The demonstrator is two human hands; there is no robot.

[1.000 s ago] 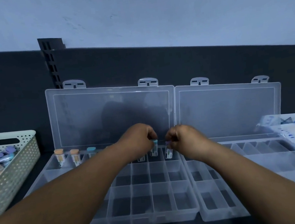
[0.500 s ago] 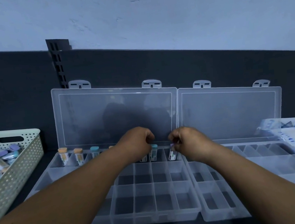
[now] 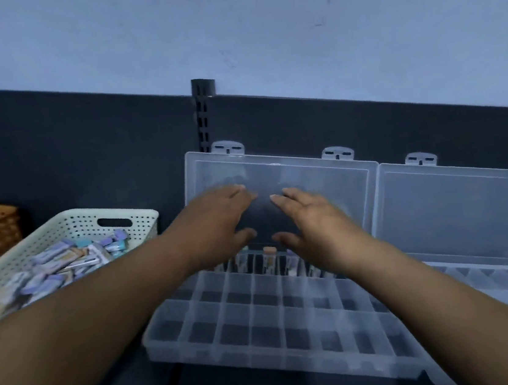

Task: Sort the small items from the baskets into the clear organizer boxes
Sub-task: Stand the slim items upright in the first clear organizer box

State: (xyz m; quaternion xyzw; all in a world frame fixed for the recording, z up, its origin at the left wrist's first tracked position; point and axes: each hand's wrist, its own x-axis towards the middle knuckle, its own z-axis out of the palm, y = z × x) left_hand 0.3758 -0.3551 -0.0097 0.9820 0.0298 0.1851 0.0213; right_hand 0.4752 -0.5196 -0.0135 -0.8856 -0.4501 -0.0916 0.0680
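The left hand [image 3: 218,222] and the right hand [image 3: 317,226] are both spread and hold nothing, above the back row of the clear organizer box [image 3: 264,335], where some small items [image 3: 269,256] stand upright. The white basket [image 3: 71,226] with more of them is at the left

pale scuffed wall [image 3: 258,31] above dark panel [image 3: 48,147], perhaps shelving

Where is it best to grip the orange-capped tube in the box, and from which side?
Probably by its orange cap, pinched from straight above. The tube stands upright in the back row of the box, its body sunk between compartment walls and close neighbours, so only the top seems free.
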